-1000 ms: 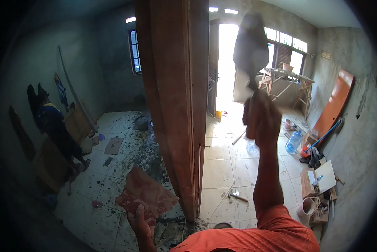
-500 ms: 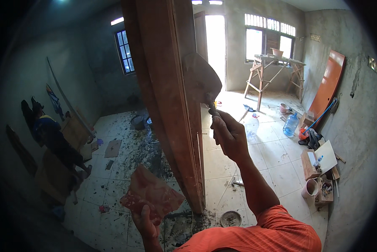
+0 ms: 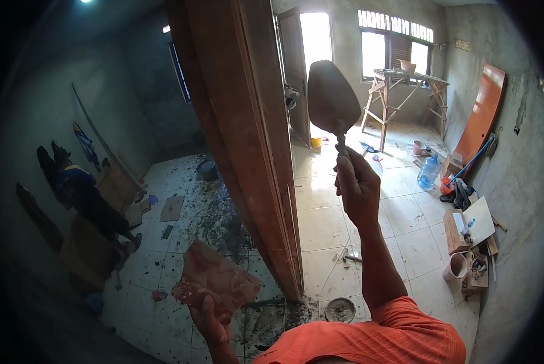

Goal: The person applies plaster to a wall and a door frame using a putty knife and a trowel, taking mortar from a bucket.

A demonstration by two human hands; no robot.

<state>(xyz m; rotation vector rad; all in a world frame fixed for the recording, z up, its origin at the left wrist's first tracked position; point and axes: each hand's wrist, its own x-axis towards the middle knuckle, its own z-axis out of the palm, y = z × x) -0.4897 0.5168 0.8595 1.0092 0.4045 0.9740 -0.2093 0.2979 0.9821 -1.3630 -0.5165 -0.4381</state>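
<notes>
My right hand (image 3: 358, 182) is raised and wrapped round the handle of a trowel (image 3: 332, 97), whose broad rounded blade points upward. The blade stands apart from the brown wooden door frame (image 3: 253, 121), to its right. Low on the left, my left hand (image 3: 210, 321) grips a reddish, marbled flat piece (image 3: 214, 276) with broken-looking edges by its near side, thumb on top. What the piece is made of I cannot tell. It is held to the left of the frame's lower end.
Dark debris (image 3: 217, 212) litters the left room's tiles, where another person (image 3: 87, 194) stands by the wall. At right are a wooden scaffold (image 3: 399, 76), a blue water jug (image 3: 428, 173), a bucket (image 3: 456, 267) and an orange panel (image 3: 481, 115). A round mortar pan (image 3: 340, 310) lies near me.
The trowel has come away from the door frame and swung right, its blade now upright in the air. My left hand and the reddish piece have hardly moved.
</notes>
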